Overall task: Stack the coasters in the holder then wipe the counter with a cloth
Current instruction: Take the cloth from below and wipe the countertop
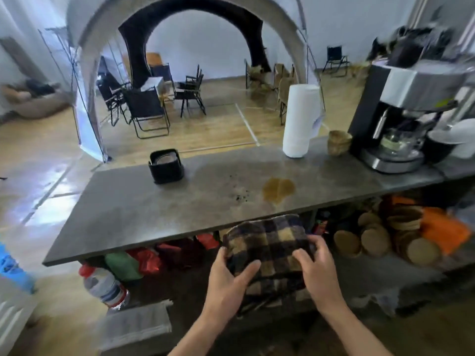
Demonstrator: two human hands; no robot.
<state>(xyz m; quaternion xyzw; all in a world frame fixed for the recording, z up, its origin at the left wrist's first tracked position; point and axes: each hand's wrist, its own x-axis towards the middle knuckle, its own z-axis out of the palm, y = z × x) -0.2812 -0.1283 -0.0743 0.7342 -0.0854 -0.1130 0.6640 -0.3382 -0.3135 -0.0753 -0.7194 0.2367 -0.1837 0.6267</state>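
Observation:
A folded plaid cloth (267,242) in dark blue and tan is held in front of the counter's near edge. My left hand (228,278) grips its lower left side and my right hand (317,268) grips its right side. A black coaster holder (165,170) stands at the far left of the grey counter (144,209), with coasters stacked inside it. A brown liquid spill (278,189) and dark crumbs (241,196) lie on the counter right of centre.
A paper towel roll (299,120), a small woven cup (338,142) and a coffee machine (401,119) stand along the back right. Under the counter lie a water bottle (102,285), coloured bags and stacks of round cork discs (377,237).

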